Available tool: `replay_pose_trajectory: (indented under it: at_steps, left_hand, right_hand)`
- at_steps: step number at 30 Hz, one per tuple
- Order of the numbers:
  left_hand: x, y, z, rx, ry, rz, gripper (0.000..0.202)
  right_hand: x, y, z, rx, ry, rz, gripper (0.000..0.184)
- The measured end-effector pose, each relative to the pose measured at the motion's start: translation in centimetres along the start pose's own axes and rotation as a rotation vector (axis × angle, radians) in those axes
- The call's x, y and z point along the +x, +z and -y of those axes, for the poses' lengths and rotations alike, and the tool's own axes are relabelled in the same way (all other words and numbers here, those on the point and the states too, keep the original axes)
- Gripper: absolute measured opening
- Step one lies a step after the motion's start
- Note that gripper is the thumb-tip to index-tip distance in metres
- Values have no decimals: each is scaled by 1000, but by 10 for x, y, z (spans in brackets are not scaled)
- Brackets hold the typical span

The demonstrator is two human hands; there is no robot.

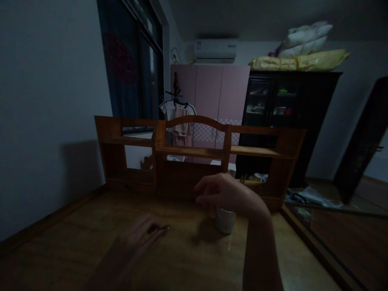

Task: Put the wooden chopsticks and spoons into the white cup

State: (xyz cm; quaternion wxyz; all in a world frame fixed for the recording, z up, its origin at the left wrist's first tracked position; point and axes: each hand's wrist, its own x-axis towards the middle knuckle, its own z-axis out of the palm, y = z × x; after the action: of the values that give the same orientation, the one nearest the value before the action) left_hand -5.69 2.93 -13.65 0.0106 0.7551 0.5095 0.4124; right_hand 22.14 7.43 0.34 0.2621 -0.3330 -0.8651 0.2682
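Observation:
My left hand (141,234) is low over the table on the left, blurred, with thumb and fingertips pinched together. Between their tips is a small shiny object (166,228), too small and dim to name. To the right, my right hand (216,190) hangs in the air above the table, palm down and wrist bent. Its fingers are curved, with thumb and forefinger apart and nothing visible between them. Partly behind and below this hand stands a whitish cup-like holder (225,221) with small holes in its side. Its top is partly hidden by the hand.
The wooden tabletop (182,258) carries a wooden shelf rack (190,151) along its back edge. A wall (54,113) borders it on the left. Beyond stand a pink wardrobe (207,89), a dark cabinet (291,97) and hanging clothes (181,121). The light is dim.

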Motion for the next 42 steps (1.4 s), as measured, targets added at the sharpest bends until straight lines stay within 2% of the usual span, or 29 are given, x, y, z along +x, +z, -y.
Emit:
replay_pose_trajectory:
  at_steps: [1,3,6,8,10,13,16,17,19,21,22,26,28,30,32,34,37,39,42]
  left_hand:
    - [13,2,-9,-12,-7,63,24]
    - [35,6,-23,-56,8,82,24]
    - [59,8,-36,-112,47,78,21]
    - [67,9,-41,-139,88,69,19]
    - [69,11,-43,-183,117,60,19]
    - [66,19,-34,-288,123,51,21]
    - [56,42,-1,-290,185,41,28]
    - [52,52,14,-246,264,4,26]
    - [43,73,45,-185,385,-82,23]
    - [36,89,66,-156,341,-113,24]
    - [33,94,72,-166,296,-87,27]
    - [31,98,72,-248,74,127,38]
    - [34,96,70,-252,15,157,41]
    - [37,94,70,-254,-31,151,42]
    - [38,94,71,-279,-87,146,43]
    - [37,94,70,-310,-129,146,43]
    - [34,93,62,-307,-124,154,42]
    - [32,92,56,-281,-88,164,42]
    - [31,91,52,-258,-41,174,40]
  right_hand:
    - [6,7,-1,-8,-23,102,22]
    - [19,19,-5,-34,-48,202,26]
    - [35,29,-15,-94,-40,220,15]
    - [40,30,-20,-79,-29,248,7]
    - [41,29,-23,-42,-21,270,6]
    - [38,23,-22,5,-23,291,5]
    - [31,15,-18,93,-48,295,11]
    - [28,12,-15,111,-71,248,14]
    - [21,6,-8,115,-140,46,16]
    - [12,-1,0,136,-198,-212,17]
    - [8,-5,4,173,-218,-305,16]
    - [-7,-21,9,307,-256,-667,12]
    - [-13,-30,2,264,-245,-907,13]
    - [-19,-38,-9,167,-139,-1135,20]
    - [-26,-45,-20,56,-24,-1291,27]
    - [-32,-50,-30,-35,56,-1361,30]
    - [-37,-54,-40,-83,123,-1364,31]
    - [-38,-56,-43,-6,129,-1328,32]
    - [-33,-58,-46,213,54,-1211,31]
